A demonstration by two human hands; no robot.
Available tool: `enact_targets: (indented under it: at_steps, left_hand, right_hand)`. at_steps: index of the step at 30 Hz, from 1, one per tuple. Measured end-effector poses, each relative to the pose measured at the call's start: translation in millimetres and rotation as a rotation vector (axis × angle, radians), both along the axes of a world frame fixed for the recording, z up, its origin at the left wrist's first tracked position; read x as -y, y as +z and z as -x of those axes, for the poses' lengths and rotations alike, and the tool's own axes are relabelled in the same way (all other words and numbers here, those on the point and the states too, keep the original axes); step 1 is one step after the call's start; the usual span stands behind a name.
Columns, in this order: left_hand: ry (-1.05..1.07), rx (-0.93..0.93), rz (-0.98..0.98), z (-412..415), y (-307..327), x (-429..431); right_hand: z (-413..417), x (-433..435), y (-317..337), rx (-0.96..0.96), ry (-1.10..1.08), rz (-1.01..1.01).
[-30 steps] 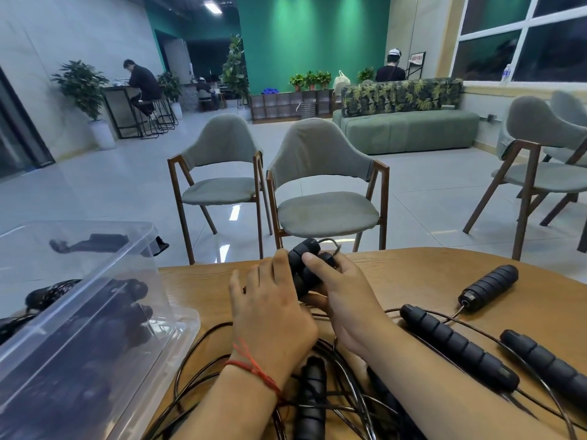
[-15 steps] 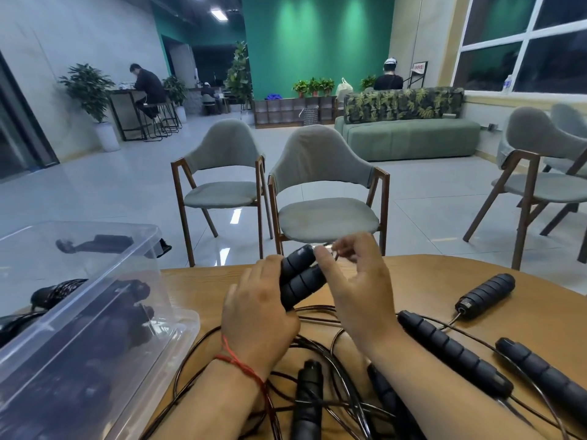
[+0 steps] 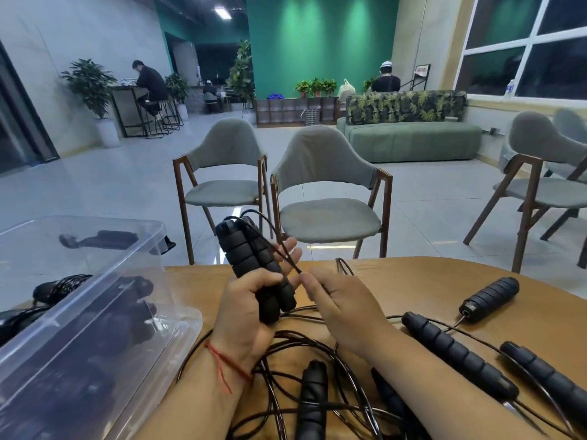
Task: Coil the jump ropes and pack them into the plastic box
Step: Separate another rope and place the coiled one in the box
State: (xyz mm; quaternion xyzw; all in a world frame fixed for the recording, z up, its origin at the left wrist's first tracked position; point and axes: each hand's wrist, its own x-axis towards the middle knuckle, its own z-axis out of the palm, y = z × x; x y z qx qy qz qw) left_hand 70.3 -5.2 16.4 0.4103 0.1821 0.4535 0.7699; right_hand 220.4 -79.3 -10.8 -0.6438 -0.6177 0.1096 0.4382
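My left hand (image 3: pixel 244 309) grips two black ribbed jump rope handles (image 3: pixel 251 262) held side by side and upright above the wooden table (image 3: pixel 413 287). A thin black cord (image 3: pixel 286 255) runs from the handle tops down to my right hand (image 3: pixel 340 300), which pinches it just right of the handles. Loose cords (image 3: pixel 305 347) lie tangled on the table under my wrists. The clear plastic box (image 3: pixel 79 312) stands at the left with dark coiled ropes showing through its wall.
More black handles lie on the table: three at the right (image 3: pixel 457 354), (image 3: pixel 490 298), (image 3: pixel 546 379) and one near my forearms (image 3: pixel 313 404). Two grey chairs (image 3: pixel 324 198) stand beyond the table's far edge. People sit far off in the room.
My left hand has lifted the paired handles and tipped them upright. My right hand dropped from the handle tops and now pinches the cord beside them.
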Motion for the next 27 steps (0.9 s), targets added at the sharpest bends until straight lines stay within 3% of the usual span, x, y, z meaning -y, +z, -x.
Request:
enact_targets:
  at_steps: [9,16,23,27]
  left_hand:
    - [0.001,-0.002,0.170,1.3,11.7,3.9]
    - [0.210,-0.014,0.298,7.8,3.2,-22.0]
    - [0.377,-0.462,0.077,5.0,-7.0,-24.9]
    - [0.430,-0.567,-0.005,7.3,-6.3,-28.6]
  right_hand:
    - [0.1,0.5,-2.4,0.162,-0.027,0.103]
    - [-30.9,11.9,28.0,0.333,-0.111,0.246]
    - [-41.8,22.3,45.4,0.342,-0.057,0.168]
    - [-48.9,29.3,59.0,0.388,-0.014,0.113]
